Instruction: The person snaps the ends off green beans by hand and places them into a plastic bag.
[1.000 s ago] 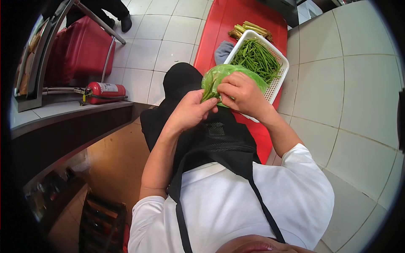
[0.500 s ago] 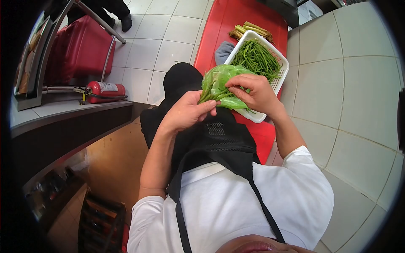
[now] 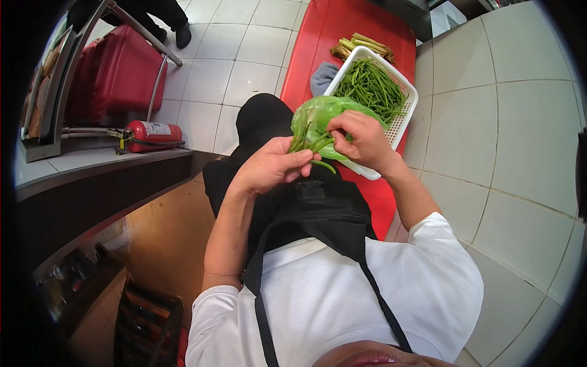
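Observation:
My left hand (image 3: pixel 278 164) is closed around a small bunch of green beans (image 3: pixel 318 144), their ends fanning out past the thumb. One bean (image 3: pixel 325 166) hangs out below the rest. Close beside the bean ends, my right hand (image 3: pixel 365 142) is curled in a pinch; whatever its fingertips hold is hidden. Behind both hands sits a thin green plastic bag (image 3: pixel 336 109), partly covering the near end of a white perforated basket (image 3: pixel 411 105). That basket holds a heap of green beans (image 3: pixel 370 85).
The basket stands on a red bench (image 3: pixel 315 46). A grey cloth (image 3: pixel 323 76) and a bundle of pale stalks (image 3: pixel 365 43) lie by it. At left are a fire extinguisher (image 3: pixel 153 134), a dark red bin (image 3: pixel 122 73) and another person's legs (image 3: pixel 177 24).
The bean ends in my left hand have spread, with one bean now dangling below. My right hand has curled tighter and shifted slightly. The bag's lower flap no longer shows beneath the hands.

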Demonstrator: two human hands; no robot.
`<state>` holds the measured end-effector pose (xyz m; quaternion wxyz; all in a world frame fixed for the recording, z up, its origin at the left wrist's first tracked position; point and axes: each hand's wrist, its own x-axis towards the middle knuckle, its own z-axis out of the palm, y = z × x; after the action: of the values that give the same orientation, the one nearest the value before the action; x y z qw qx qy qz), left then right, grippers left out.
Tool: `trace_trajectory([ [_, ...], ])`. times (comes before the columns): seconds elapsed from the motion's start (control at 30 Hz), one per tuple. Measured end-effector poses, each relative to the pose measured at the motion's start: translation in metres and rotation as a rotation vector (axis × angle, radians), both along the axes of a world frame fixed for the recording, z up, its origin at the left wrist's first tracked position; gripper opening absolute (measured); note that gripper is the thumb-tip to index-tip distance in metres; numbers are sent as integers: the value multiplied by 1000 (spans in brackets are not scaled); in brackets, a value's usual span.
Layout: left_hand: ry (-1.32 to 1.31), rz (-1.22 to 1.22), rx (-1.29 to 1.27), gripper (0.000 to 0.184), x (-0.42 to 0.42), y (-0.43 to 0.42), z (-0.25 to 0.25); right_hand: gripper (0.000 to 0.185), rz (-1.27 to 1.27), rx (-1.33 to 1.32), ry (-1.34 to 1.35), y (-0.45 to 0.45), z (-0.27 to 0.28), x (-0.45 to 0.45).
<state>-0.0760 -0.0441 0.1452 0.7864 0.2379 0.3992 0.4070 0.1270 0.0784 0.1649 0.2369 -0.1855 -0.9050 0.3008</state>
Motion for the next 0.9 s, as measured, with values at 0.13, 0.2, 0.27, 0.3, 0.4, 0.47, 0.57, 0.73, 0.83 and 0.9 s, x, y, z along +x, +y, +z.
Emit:
trace_trajectory([
  [0.13,19,-20,-3,19,0,0,4,8,-214,-749,174,-9,-12,1],
  [0.2,26,-26,4,20,-2,-1,4,7,-273,-840,320,-1,-7,-2],
  [0.27,35,-33,7,20,-3,-2,4,8,-149,-482,169,3,7,-2],
  [0.3,38,-37,9,20,-3,-1,4,9,-88,-303,92,5,14,-3],
  [0.4,25,-80,-6,20,-3,0,7,8,-40,-261,107,3,16,-11],
  [0.47,28,-77,0,21,-3,-1,7,9,-101,-266,32,4,13,-10],
  [0.57,49,-47,15,21,-5,-4,7,11,-187,-191,-137,14,-13,6],
  [0.73,88,-41,30,20,-3,-3,-3,12,-250,-198,-427,13,-58,38],
  [0.83,110,-56,32,20,-1,0,-1,11,-240,-18,-391,8,-67,47],
  [0.9,127,-59,36,20,-1,-1,2,13,-260,-115,-351,10,-53,43],
])
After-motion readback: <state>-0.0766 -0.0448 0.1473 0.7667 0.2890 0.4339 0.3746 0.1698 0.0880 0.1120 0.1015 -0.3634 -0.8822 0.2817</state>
